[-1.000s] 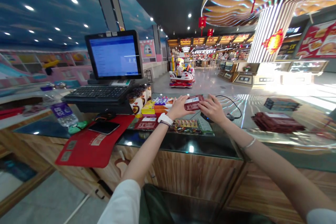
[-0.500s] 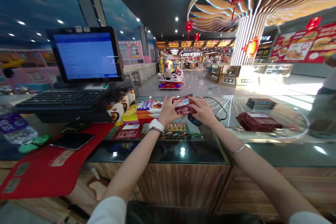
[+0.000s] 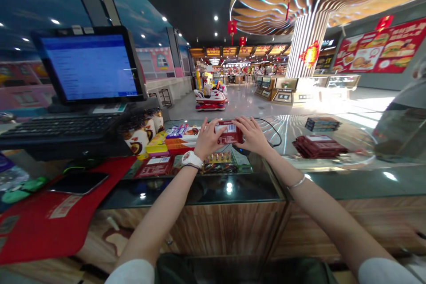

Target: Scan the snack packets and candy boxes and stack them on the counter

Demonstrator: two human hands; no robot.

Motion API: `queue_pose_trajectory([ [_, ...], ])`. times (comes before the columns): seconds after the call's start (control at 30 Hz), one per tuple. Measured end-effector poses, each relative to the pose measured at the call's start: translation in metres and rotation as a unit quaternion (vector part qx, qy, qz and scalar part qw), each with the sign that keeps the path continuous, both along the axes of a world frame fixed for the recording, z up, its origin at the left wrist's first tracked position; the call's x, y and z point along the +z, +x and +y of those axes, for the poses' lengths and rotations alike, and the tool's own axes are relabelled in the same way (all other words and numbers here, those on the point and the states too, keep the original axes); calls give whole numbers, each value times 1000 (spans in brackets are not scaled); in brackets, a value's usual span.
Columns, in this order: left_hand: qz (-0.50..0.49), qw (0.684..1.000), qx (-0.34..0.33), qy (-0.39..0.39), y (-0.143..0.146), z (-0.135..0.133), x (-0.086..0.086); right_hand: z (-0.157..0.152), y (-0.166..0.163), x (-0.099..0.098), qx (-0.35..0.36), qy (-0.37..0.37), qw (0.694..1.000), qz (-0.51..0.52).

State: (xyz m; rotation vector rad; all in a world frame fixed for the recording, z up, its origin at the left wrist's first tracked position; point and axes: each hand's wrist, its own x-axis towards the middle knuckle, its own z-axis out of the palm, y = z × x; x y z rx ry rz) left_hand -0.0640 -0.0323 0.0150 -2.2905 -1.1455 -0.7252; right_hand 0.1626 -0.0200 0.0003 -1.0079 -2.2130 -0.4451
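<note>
Both my hands hold a dark red packet with a white label (image 3: 229,132) above the glass counter (image 3: 253,186). My left hand (image 3: 207,138), with a white watch at the wrist, grips its left end. My right hand (image 3: 252,135), a thin bracelet on that forearm, grips its right end. A black scanner with a cable (image 3: 240,148) lies under my right hand. Just below the packet, a flat pack of small sweets (image 3: 218,158) rests on the glass.
A till screen (image 3: 89,67) and keyboard (image 3: 60,126) stand at left, with cups (image 3: 137,135), snack boxes (image 3: 173,140), a phone (image 3: 77,183) on a red mat (image 3: 40,226). Stacks of dark red packets (image 3: 317,146) and dark boxes (image 3: 322,123) lie at right. Another person (image 3: 404,111) stands far right.
The view has swung right, so the till slid left. My hands stayed together on the packet and turned it more upright, label facing me.
</note>
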Motion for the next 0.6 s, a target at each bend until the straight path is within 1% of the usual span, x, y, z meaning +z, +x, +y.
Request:
queue_pose_trajectory([
  [0.13,-22,999,-24,-7,-2,3,-1,3,2,-1,4,10,1000,8],
  [0.27,-7,999,-49,21,-5,6,-2,9,5,-6,30,33,999,23],
  [0.37,1,998,-54,38,-7,8,-5,12,4,-9,39,34,998,32],
  [0.47,1,998,-50,46,-9,10,-8,16,4,-9,63,12,997,43],
  [0.53,-1,998,-43,50,-11,10,-9,19,10,-7,101,-17,992,67],
  [0.6,-10,998,-34,55,-15,11,-8,24,21,-5,141,-60,982,108],
])
